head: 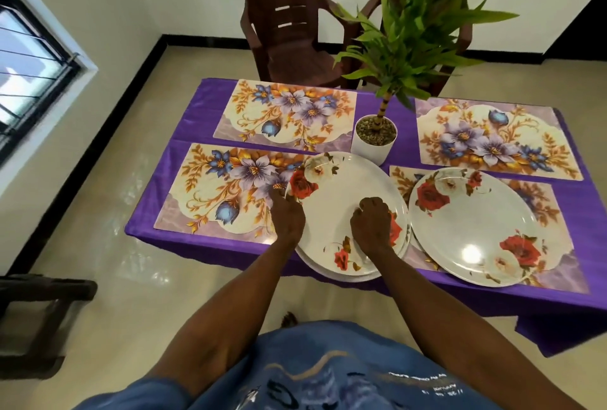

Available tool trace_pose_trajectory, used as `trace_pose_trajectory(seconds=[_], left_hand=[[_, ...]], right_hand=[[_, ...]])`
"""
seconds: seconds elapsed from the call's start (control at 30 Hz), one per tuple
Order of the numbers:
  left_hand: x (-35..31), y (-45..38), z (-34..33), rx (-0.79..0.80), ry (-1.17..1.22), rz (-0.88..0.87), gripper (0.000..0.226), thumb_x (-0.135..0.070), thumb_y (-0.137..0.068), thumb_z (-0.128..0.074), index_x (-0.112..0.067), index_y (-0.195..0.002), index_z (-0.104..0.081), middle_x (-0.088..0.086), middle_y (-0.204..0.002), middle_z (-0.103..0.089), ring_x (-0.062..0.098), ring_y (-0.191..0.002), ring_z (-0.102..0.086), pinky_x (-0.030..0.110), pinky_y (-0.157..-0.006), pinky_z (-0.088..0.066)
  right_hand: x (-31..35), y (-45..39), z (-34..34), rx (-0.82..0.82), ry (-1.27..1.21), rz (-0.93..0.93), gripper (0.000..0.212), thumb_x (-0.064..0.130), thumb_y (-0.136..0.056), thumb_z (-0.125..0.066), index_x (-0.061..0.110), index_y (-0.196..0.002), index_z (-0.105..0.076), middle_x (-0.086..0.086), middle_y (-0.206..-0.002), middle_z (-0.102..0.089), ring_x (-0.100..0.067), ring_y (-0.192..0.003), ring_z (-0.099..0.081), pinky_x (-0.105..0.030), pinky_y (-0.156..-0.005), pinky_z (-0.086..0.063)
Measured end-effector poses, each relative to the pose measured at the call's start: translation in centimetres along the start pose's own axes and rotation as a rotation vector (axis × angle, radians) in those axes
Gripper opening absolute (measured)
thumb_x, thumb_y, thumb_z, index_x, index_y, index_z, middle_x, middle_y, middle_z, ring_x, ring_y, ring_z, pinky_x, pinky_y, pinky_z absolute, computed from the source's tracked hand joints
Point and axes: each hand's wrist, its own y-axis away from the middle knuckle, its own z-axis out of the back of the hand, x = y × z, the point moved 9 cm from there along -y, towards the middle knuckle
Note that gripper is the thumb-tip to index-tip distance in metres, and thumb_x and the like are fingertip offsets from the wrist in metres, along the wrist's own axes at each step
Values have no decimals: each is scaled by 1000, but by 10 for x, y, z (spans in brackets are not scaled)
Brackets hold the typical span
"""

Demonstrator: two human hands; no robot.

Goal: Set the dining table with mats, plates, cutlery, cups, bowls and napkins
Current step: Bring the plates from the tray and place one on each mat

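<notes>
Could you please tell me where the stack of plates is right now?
In the head view the stack of plates sits at the table's near edge, between the near-left mat and the single plate, just in front of the white plant pot.

Head-worn view, angled steeply down, close over table, wide-angle

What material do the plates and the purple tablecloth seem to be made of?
Plates: probably glossy melamine or glazed ceramic; a bright highlight and printed roses show. Purple tablecloth: likely satin-like synthetic fabric, with a soft sheen and draped folds.
</notes>
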Motion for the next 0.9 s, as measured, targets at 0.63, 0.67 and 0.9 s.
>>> trace_pose_trajectory(seconds=[0.63,0.67,0.9], left_hand=[[85,-92,199,-443,220,150,25,-20,-100,-51,-4,-118,-54,9,-115,-61,25,-105,-56,30,-88,-43],[90,-99,206,-441,219,159,23,-19,-99,-51,-5,-116,-54,8,-111,-60,26,-104,-57,30,-86,-42],[112,-157,248,-408,115,196,28,-18,-100,-48,-3,-122,-54,16,-123,-61,34,-112,-56,32,-83,-38]], right_hand=[[126,-5,-47,84,-413,-161,33,28,-95,-55,10,-123,-60,-6,-118,-64,-24,-110,-59,-32,-93,-46],[136,-5,-55,109,-431,-167,29,26,-93,-57,11,-118,-62,-3,-111,-65,-23,-104,-61,-31,-87,-48],[189,-10,-102,172,-216,-219,33,11,-90,-58,-1,-121,-61,-19,-123,-63,-36,-114,-59,-32,-85,-46]])
